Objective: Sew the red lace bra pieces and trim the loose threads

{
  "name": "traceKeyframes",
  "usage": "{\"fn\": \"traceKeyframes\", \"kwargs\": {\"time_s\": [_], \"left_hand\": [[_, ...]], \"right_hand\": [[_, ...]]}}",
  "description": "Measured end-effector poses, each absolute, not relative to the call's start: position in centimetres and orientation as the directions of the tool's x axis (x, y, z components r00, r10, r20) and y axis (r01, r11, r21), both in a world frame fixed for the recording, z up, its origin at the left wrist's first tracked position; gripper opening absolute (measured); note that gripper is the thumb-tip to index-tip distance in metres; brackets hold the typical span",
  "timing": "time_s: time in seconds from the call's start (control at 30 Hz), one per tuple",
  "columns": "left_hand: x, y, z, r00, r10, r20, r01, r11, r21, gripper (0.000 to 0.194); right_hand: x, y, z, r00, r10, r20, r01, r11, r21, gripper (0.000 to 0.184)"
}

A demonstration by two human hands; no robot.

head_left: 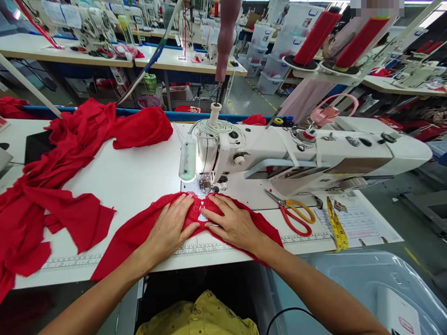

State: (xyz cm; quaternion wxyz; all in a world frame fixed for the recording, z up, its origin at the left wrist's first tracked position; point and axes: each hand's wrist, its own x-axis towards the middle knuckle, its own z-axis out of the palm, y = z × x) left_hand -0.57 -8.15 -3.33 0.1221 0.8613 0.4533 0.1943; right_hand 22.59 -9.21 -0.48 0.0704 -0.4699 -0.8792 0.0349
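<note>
The red fabric panel (129,237) lies on the bench (139,174) before the presser foot (205,185). Left hand (172,218) and right hand (233,222) press it flat, fingers extended, no pinch visible. Likely light, limp; best held beside the lace-like edges (196,213).

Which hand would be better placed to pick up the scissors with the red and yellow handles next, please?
Probably the right hand: it lies nearer the scissors, which rest on that side, while the left hand is farther off. Both hands lie on the red fabric.
</note>
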Motion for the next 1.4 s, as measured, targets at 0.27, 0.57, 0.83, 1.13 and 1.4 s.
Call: {"fn": "traceKeyframes", "kwargs": {"time_s": [0.27, 0.57, 0.83, 1.13, 1.4], "left_hand": [[-0.8, -8.1, -2.8, 0.572, 0.782, 0.246, 0.703, -0.623, 0.343, 0.029], [-0.9, -8.2, -2.4, 0.592, 0.78, 0.202, 0.726, -0.625, 0.287, 0.034], [-0.9, -8.4, -2.7, 0.562, 0.799, 0.215, 0.771, -0.6, 0.214, 0.043], [0.5, -7.9, -2.2, 0.571, 0.695, 0.437, 0.597, -0.716, 0.361, 0.023], [-0.3, -7.5, -3.6, 0.601, 0.735, 0.314, 0.676, -0.677, 0.29, 0.034]], "right_hand": [[22.3, -9.3, 0.3, -0.552, 0.834, 0.001, 0.829, 0.55, -0.098, 0.044], [22.8, -9.4, -1.4, -0.462, 0.874, 0.151, 0.858, 0.483, -0.177, 0.052], [23.0, -9.3, -1.5, -0.449, 0.868, 0.213, 0.835, 0.492, -0.247, 0.049], [22.7, -8.7, -1.9, -0.484, 0.746, 0.457, 0.674, 0.651, -0.349, 0.022], [23.1, -8.8, -2.3, -0.438, 0.815, 0.38, 0.783, 0.553, -0.285, 0.034]]}}
